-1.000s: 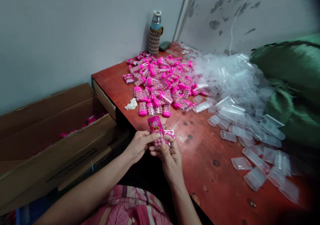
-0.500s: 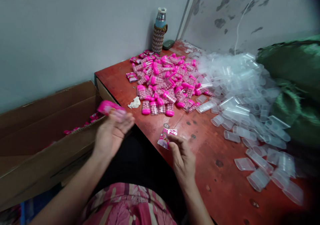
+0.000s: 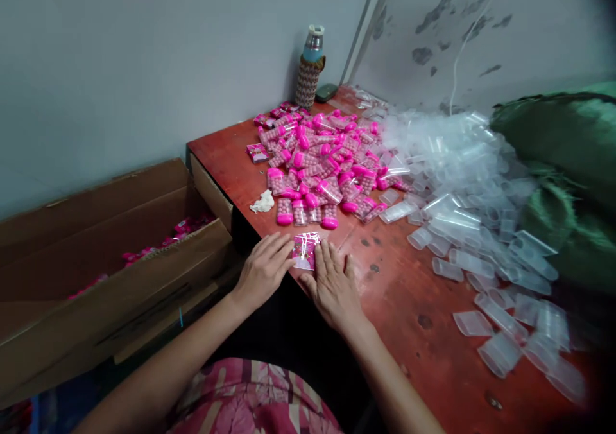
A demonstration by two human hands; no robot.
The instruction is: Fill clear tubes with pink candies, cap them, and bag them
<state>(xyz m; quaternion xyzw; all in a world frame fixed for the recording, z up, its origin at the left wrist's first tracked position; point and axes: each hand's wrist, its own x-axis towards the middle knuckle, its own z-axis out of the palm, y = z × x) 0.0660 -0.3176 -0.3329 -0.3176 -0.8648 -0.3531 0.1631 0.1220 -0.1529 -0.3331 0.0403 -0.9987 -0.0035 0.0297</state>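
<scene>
A small pink printed label stack (image 3: 306,250) lies on the red table (image 3: 414,305) near its front-left edge. My left hand (image 3: 264,271) touches its left side with the fingertips. My right hand (image 3: 333,285) rests flat on the table with fingers spread, touching the label's right side. Neither hand grips anything. Beyond them lies a heap of pink-capped clear tubes filled with pink candy balls (image 3: 321,164).
A big pile of empty clear plastic tubes (image 3: 471,196) covers the table's right half. A green sack (image 3: 563,164) lies far right. An open cardboard box (image 3: 96,273) with pink packs stands left. A flask (image 3: 310,68) and white tissue (image 3: 262,201) sit near the wall.
My left hand swung left with a pink labelled tube, let it go toward the cardboard box, and came back empty. Both hands now rest at the pink label on the table.
</scene>
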